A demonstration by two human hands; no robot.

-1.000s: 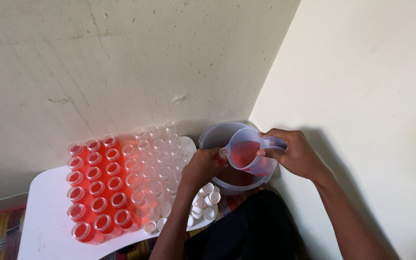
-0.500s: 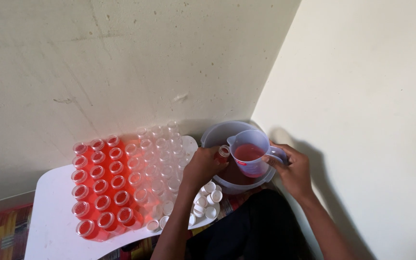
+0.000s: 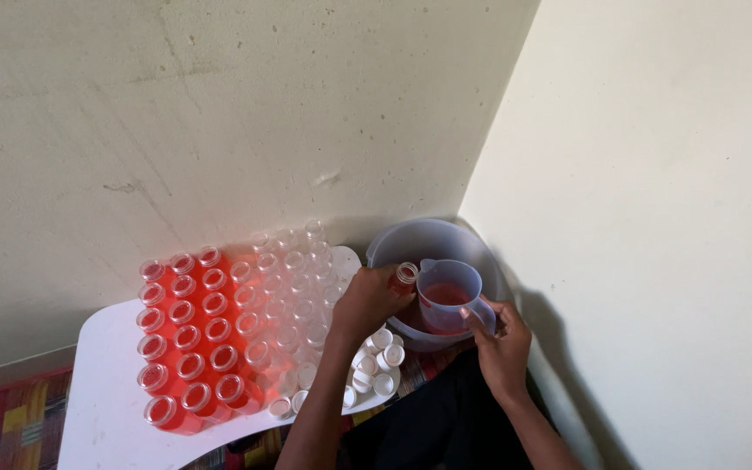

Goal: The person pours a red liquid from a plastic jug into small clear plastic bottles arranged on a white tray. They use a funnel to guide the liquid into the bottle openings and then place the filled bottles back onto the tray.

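Sitting on the white table (image 3: 106,409) are rows of little bottles (image 3: 219,331), beside a grey tub (image 3: 419,239). Right hand (image 3: 502,344) has its grip closed round the jug (image 3: 450,296) handle over that tub; left hand (image 3: 367,300) clasps one small bottle (image 3: 404,277) at the spout.

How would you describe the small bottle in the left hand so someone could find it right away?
Start at the white table in the corner, then go to the large translucent plastic bowl at its right end. Over that bowl the left hand holds a small clear plastic bottle of red liquid beside the clear measuring jug. It alone is lifted off the table.
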